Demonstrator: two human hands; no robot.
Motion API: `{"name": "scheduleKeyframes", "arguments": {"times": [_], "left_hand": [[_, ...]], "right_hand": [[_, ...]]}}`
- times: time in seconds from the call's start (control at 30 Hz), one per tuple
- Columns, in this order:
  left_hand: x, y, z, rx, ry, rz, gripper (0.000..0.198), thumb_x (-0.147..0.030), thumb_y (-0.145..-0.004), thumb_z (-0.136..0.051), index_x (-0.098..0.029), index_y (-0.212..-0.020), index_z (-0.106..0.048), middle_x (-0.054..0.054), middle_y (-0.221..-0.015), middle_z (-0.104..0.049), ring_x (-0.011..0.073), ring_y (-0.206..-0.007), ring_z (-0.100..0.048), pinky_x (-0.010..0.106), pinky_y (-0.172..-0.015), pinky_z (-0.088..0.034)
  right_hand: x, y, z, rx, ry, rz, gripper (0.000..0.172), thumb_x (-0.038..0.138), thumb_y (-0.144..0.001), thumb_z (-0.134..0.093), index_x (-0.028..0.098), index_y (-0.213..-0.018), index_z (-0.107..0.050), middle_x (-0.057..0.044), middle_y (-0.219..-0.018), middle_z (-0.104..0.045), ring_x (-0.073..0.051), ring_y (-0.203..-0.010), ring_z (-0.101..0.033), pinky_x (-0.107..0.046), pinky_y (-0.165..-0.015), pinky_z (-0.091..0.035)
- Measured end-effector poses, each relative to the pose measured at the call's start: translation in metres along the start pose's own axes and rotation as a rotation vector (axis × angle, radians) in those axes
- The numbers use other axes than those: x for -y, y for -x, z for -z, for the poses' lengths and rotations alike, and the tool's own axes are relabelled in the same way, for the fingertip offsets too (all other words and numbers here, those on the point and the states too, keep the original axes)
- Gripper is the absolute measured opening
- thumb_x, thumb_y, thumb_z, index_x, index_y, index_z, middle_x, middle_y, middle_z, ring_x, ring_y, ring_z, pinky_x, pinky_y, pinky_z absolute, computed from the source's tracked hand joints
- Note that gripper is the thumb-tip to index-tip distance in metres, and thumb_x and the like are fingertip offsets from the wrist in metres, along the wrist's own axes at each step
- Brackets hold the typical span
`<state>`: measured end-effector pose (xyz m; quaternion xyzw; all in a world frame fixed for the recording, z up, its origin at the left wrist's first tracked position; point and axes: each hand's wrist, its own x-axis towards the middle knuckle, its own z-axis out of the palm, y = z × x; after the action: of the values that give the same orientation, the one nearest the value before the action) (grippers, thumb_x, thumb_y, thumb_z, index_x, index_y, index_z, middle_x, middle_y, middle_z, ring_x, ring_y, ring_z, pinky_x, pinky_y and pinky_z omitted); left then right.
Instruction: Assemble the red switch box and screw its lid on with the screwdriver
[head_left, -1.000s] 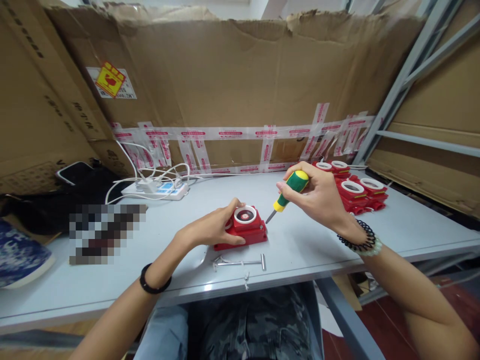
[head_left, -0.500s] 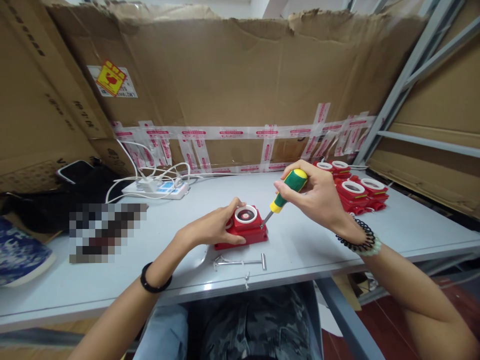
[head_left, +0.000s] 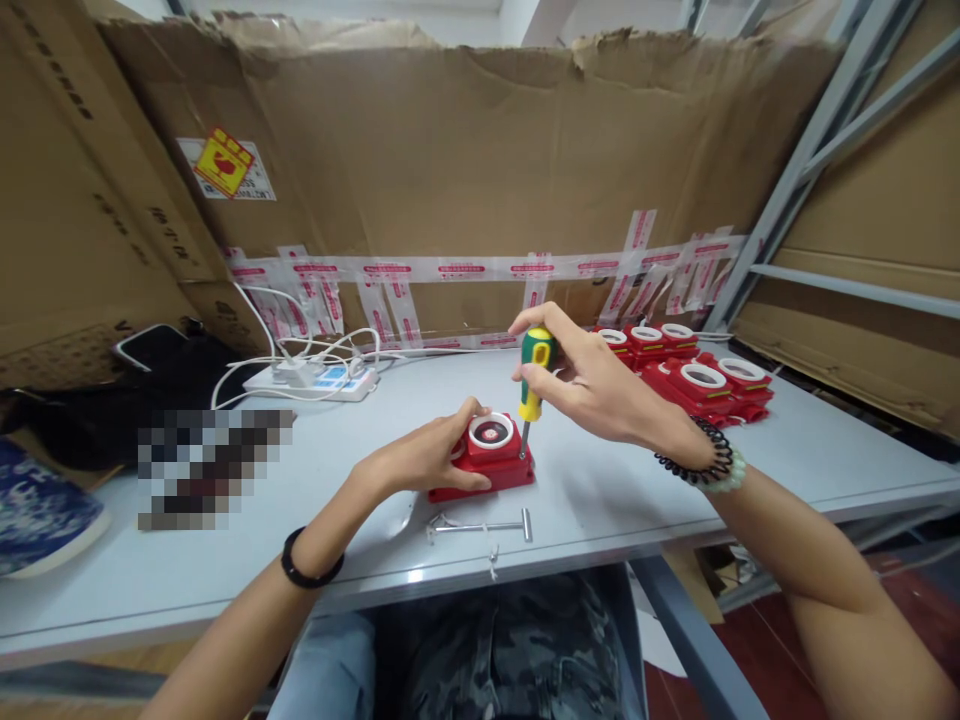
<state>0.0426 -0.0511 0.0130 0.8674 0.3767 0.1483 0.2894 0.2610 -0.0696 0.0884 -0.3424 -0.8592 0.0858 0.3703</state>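
Observation:
My left hand point(head_left: 427, 450) grips the left side of a red box point(head_left: 491, 478) with a white ring around a dark round face on top. Fingers lie behind it and the thumb in front, and part of the box is hidden under the hand. In my right hand point(head_left: 592, 385) is a screwdriver point(head_left: 534, 370) with a green and yellow handle, standing nearly upright. Its tip touches the box's right front corner. Just in front of the box, a small metal T-shaped hammer point(head_left: 487, 526) lies on the table, with a white tie on it.
Several similar red boxes point(head_left: 694, 390) stand at the back right of the table point(head_left: 615, 500). A white power strip point(head_left: 311, 382) with tangled cables lies at the back left, near a black bag point(head_left: 172, 390). Tall cardboard point(head_left: 450, 150) closes off the back.
My right hand has swung left, tilting the screwdriver from a slant to nearly upright while its tip stays at the box's corner. The left hand and box have stayed put.

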Motion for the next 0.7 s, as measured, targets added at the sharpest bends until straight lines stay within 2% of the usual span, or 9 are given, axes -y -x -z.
{"name": "scheduleKeyframes", "arguments": {"times": [0.13, 0.2, 0.33, 0.4, 0.47, 0.57, 0.63, 0.7], "left_hand": [[-0.0009, 0.0004, 0.0001, -0.009, -0.022, 0.010, 0.052, -0.042, -0.071, -0.072, -0.024, -0.106, -0.037, 0.008, -0.120, -0.060, 0.0254, -0.096, -0.062, 0.034, -0.081, -0.047], [-0.0006, 0.0004, 0.0003, -0.015, -0.033, 0.012, 0.052, -0.042, -0.070, -0.071, -0.024, -0.105, -0.038, 0.009, -0.118, -0.061, 0.0264, -0.096, -0.062, 0.035, -0.081, -0.047], [-0.0001, 0.0002, 0.0008, -0.005, -0.016, 0.000, 0.052, -0.042, -0.071, -0.071, -0.024, -0.105, -0.036, 0.009, -0.121, -0.059, 0.0258, -0.095, -0.061, 0.034, -0.079, -0.048], [-0.0005, 0.0004, 0.0010, 0.001, -0.020, 0.005, 0.052, -0.042, -0.071, -0.070, -0.024, -0.104, -0.035, 0.008, -0.119, -0.060, 0.0252, -0.094, -0.061, 0.033, -0.078, -0.048], [-0.0012, 0.0010, 0.0010, -0.001, -0.032, 0.019, 0.052, -0.043, -0.071, -0.070, -0.024, -0.104, -0.035, 0.007, -0.115, -0.062, 0.0249, -0.093, -0.062, 0.033, -0.078, -0.048], [-0.0015, 0.0017, 0.0007, -0.016, -0.064, 0.039, 0.053, -0.044, -0.071, -0.070, -0.023, -0.107, -0.037, 0.008, -0.113, -0.062, 0.0259, -0.093, -0.062, 0.033, -0.078, -0.047], [-0.0009, 0.0016, 0.0004, -0.021, -0.073, 0.031, 0.053, -0.043, -0.071, -0.070, -0.023, -0.108, -0.038, 0.008, -0.113, -0.062, 0.0265, -0.094, -0.062, 0.034, -0.078, -0.047], [-0.0002, 0.0011, 0.0001, -0.013, -0.054, 0.015, 0.053, -0.042, -0.071, -0.071, -0.023, -0.108, -0.037, 0.008, -0.116, -0.061, 0.0258, -0.093, -0.062, 0.033, -0.077, -0.047]], "right_hand": [[-0.0036, -0.0004, -0.0100, -0.107, 0.120, 0.030, 0.024, 0.036, -0.088, -0.053, 0.018, -0.104, -0.051, 0.006, -0.064, -0.047, -0.008, -0.050, -0.039, -0.023, -0.054, -0.032], [-0.0040, 0.0001, -0.0116, -0.131, 0.168, 0.013, 0.027, 0.040, -0.088, -0.052, 0.018, -0.103, -0.053, 0.005, -0.064, -0.049, -0.009, -0.053, -0.042, -0.024, -0.056, -0.034], [-0.0018, 0.0021, -0.0044, 0.015, -0.064, 0.023, 0.032, 0.023, -0.090, -0.041, 0.020, -0.122, -0.047, -0.002, -0.091, -0.061, -0.012, -0.071, -0.055, -0.025, -0.065, -0.042], [-0.0010, 0.0018, -0.0026, 0.072, -0.149, 0.049, 0.036, 0.019, -0.088, -0.041, 0.021, -0.124, -0.046, -0.002, -0.094, -0.061, -0.011, -0.073, -0.057, -0.024, -0.065, -0.043], [-0.0005, 0.0006, -0.0051, 0.020, -0.074, 0.045, 0.029, 0.025, -0.087, -0.049, 0.019, -0.116, -0.052, 0.000, -0.081, -0.059, -0.011, -0.065, -0.053, -0.023, -0.061, -0.040], [0.0008, -0.0008, -0.0111, -0.148, 0.175, 0.005, 0.026, 0.041, -0.083, -0.058, 0.018, -0.096, -0.059, 0.004, -0.063, -0.052, -0.010, -0.055, -0.045, -0.024, -0.057, -0.035], [0.0024, -0.0004, -0.0111, -0.177, 0.250, 0.006, 0.027, 0.042, -0.083, -0.058, 0.018, -0.096, -0.059, 0.002, -0.067, -0.055, -0.012, -0.060, -0.047, -0.025, -0.060, -0.035], [0.0036, 0.0006, -0.0076, -0.085, 0.156, 0.028, 0.027, 0.031, -0.087, -0.051, 0.018, -0.110, -0.056, -0.001, -0.080, -0.060, -0.013, -0.067, -0.052, -0.025, -0.064, -0.038]]}}
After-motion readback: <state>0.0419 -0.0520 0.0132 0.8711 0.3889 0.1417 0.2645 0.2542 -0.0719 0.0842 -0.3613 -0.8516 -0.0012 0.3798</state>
